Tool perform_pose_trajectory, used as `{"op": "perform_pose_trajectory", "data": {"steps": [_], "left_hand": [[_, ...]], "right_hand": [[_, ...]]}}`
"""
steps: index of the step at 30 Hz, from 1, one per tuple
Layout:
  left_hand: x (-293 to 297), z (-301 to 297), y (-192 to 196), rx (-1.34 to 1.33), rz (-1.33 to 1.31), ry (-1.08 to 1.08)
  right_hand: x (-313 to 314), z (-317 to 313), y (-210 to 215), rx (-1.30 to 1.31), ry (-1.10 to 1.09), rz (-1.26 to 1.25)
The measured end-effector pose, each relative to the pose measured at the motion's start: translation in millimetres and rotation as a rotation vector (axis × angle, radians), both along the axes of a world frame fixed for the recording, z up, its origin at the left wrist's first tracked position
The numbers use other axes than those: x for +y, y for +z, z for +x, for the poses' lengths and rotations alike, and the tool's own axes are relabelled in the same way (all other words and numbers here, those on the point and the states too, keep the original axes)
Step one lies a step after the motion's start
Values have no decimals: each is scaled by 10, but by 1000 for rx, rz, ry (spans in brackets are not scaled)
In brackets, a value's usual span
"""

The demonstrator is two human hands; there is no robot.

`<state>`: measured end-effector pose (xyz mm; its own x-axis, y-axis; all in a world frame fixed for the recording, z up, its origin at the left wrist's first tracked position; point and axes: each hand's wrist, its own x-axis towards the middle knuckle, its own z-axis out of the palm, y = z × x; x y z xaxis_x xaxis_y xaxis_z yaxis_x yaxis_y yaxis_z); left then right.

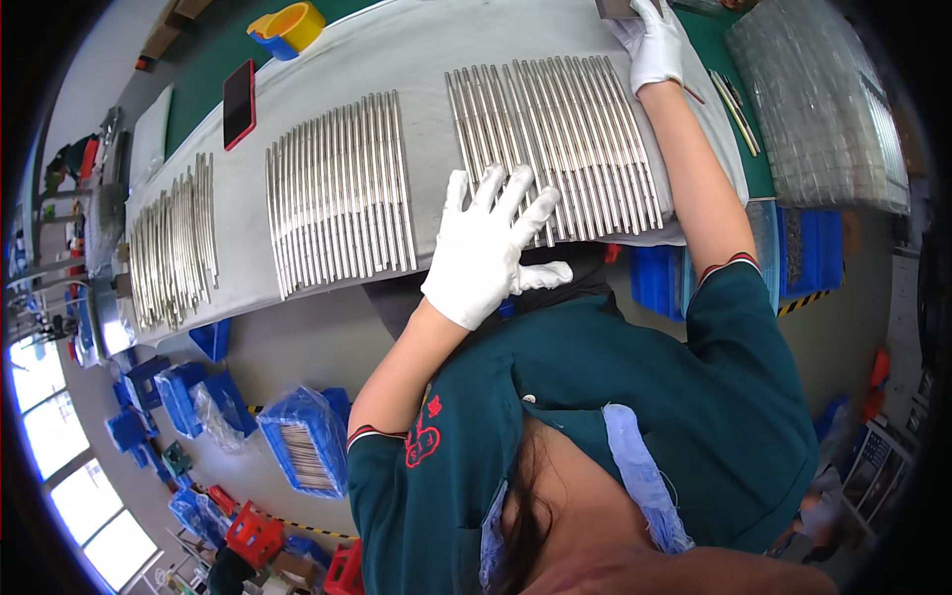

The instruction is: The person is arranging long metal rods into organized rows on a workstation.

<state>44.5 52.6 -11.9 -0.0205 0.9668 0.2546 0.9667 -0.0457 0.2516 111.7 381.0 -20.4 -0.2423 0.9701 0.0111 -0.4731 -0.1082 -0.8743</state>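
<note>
looking down from the head camera, i saw the left hand (491, 248) spread flat, fingers splayed wide, gripping nothing, its fingertips resting on the near ends of the right-hand batch of metal rods (555, 149). that batch lay directly ahead of the left hand, on the grey mat (416, 45) covering the worktop (208, 69). the rods ran with their long axis away from me, side by side in a tight row, so the row itself stretched left to right across my reach. the right hand (653, 45) was stretched far out at the opposite, far edge of the same batch, just past the rod tips; it seemed curled around a small dark object (615, 8) at the picture's rim, but i could not tell what that was or how firmly it was held. so the two gloved hands bracketed the batch end to end, left at the near ends, right at the far ends. the left hand was the nearer one to the rods' body. a middle batch of rods (342, 193) lay just to the left, apart from both hands, and a third batch (177, 243) farther left again. a red phone (238, 104) and a yellow tape roll (288, 28) sat well beyond.
</note>
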Motion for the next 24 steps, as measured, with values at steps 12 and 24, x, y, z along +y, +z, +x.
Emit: {"op": "perform_pose_trajectory", "data": {"steps": [12, 24], "left_hand": [[-316, -257, 199, 135, -86, 144], [309, 97, 132, 21, -74, -134]], "right_hand": [[127, 11, -151, 98, 25, 49], [-2, -74, -123, 39, 92, 11]]}}
